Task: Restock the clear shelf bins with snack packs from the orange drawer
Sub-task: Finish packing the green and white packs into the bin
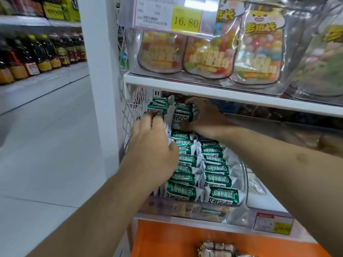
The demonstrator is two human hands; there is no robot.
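A clear shelf bin (239, 182) holds two rows of several green-and-white snack packs (217, 180). At the bin's back, under the white shelf board, my right hand (206, 117) curls its fingers over an upright green pack (182, 115). My left hand (154, 145) reaches in from the left, and its fingertips hold another green pack (157, 107) beside the first. The orange drawer (167, 238) stands open below the bin, with a pale snack pack (217, 248) lying in it.
Bags of coloured candy (207, 52) fill a clear bin on the shelf above, behind a 16.80 price tag (186, 20). A white wire mesh side panel (131, 112) and a white pillar (100, 71) border the bin's left. Dark bottles (37, 54) line the aisle shelves at left.
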